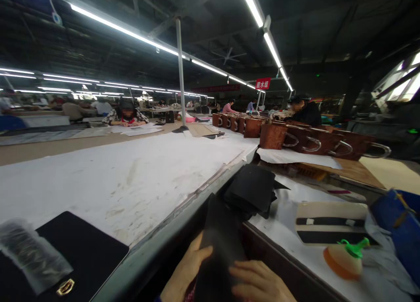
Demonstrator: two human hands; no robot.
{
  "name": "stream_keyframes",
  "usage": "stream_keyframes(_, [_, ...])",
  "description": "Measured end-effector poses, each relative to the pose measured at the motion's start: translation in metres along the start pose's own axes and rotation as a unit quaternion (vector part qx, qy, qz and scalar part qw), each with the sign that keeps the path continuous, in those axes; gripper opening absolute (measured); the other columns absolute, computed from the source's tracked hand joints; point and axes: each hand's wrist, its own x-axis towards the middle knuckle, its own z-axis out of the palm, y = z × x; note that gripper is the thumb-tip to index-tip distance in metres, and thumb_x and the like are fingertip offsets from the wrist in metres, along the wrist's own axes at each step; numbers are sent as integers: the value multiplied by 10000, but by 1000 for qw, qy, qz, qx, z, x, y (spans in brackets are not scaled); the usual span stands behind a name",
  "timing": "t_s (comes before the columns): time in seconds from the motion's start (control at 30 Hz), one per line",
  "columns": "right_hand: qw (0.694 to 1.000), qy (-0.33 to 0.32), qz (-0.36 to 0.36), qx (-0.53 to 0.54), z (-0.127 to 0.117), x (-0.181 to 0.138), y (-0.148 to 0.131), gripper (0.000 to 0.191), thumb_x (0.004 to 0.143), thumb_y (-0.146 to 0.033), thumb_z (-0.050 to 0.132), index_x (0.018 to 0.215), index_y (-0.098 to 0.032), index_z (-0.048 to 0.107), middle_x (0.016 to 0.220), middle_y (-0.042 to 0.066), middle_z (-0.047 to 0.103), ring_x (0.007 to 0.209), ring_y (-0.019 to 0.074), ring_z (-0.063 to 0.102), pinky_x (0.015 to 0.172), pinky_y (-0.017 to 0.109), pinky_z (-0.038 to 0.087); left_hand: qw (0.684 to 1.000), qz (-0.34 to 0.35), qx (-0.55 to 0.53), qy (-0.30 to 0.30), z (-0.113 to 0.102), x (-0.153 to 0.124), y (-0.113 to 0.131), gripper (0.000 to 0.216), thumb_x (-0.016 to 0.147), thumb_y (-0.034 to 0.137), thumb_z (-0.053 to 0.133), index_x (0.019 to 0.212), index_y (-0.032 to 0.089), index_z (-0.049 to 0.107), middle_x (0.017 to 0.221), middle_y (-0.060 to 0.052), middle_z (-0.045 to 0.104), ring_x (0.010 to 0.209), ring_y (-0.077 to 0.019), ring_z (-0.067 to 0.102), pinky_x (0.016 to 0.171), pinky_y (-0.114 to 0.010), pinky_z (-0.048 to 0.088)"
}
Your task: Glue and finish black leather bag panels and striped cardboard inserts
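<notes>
Two-handed, working low at six o'clock. Looking at eight o'clock onto a flat black panel with a gold clasp, lying on the white-papered counter and partly covered by crumpled clear plastic wrap. Holding a black leather sheet at six o'clock, just past the counter's metal edge, tilting up toward a stack of black pieces at twelve. Clasping its left edge with the left hand, fingers closing around it. Laying the right hand on its near end, fingers resting on the leather, thumb hidden, so impossible to tell whether gripping. Facing, at three to four o'clock, a cream piece with black stripes, an orange bottle with a green cap just beside it, and a blue bag. Seeing brown handbags standing in a row at one o'clock.
</notes>
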Motion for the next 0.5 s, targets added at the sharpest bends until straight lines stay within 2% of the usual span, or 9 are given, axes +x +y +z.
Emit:
stream_keyframes(0.07, [999, 21, 28, -35, -14, 11, -1, 264, 1000, -310, 551, 1230, -205, 625, 1334, 96, 659, 1273, 231, 585, 974, 349, 550, 996, 20, 88, -2, 3, -5, 6, 569, 834, 240, 664, 1390, 169, 566, 1479, -88, 555, 1433, -299, 416, 1215, -410, 264])
stream_keyframes(0.13, [996, 29, 44, -68, -24, 27, -2, 382, 980, -195, 552, 1362, -197, 533, 1458, 113, 554, 1395, 266, 453, 1043, 416, 497, 986, 22, 166, -11, 11, -13, 11, 486, 851, 332, 690, 1320, 211, 643, 1493, -66, 541, 1475, -304, 335, 1245, -411, 156])
stream_keyframes(0.2, [996, 8, 56, -70, -28, 39, -2, 520, 960, -255, 609, 1448, -198, 442, 1473, 114, 538, 1414, 291, 416, 1117, 473, 414, 968, 23, 245, -52, 20, -22, 16, 397, 826, 376, 713, 1199, 238, 727, 1392, -81, 628, 1387, -354, 446, 1208, -444, 230])
stream_keyframes(0.27, [994, -28, 90, -48, -27, 44, 0, 632, 892, -429, 707, 1422, -180, 470, 1295, 117, 668, 1256, 294, 564, 1132, 482, 379, 932, 47, 348, -95, 26, -26, 21, 278, 779, 363, 747, 1030, 253, 791, 1235, -86, 711, 1209, -361, 577, 1108, -415, 363])
stream_keyframes(0.3, [991, -53, 117, -34, -26, 42, 0, 639, 848, -496, 739, 1361, -180, 528, 1161, 98, 721, 1126, 279, 634, 1101, 460, 405, 911, 57, 394, -106, 29, -26, 24, 230, 774, 365, 746, 968, 254, 801, 1158, -80, 733, 1118, -340, 615, 1037, -382, 419])
stream_keyframes(0.37, [976, -98, 192, -18, -25, 32, -1, 505, 801, -526, 773, 1166, -203, 641, 945, 44, 746, 895, 240, 684, 952, 388, 480, 888, 54, 443, -112, 32, -17, 29, 228, 829, 426, 684, 920, 248, 795, 1035, -58, 743, 981, -282, 644, 879, -319, 478])
stream_keyframes(0.43, [950, -138, 278, -8, -27, 16, -5, 301, 796, -458, 792, 953, -226, 682, 857, 8, 745, 791, 217, 690, 767, 312, 479, 896, 36, 421, -137, 36, 0, 29, 306, 869, 473, 626, 835, 208, 775, 896, -39, 732, 872, -233, 646, 763, -277, 474])
stream_keyframes(0.5, [926, -146, 348, 1, -32, -6, -8, 188, 793, -352, 801, 832, -224, 669, 788, -21, 741, 705, 186, 687, 634, 269, 424, 907, 35, 383, -172, 43, 23, 25, 392, 894, 500, 584, 759, 166, 738, 793, -35, 715, 811, -202, 638, 734, -266, 464])
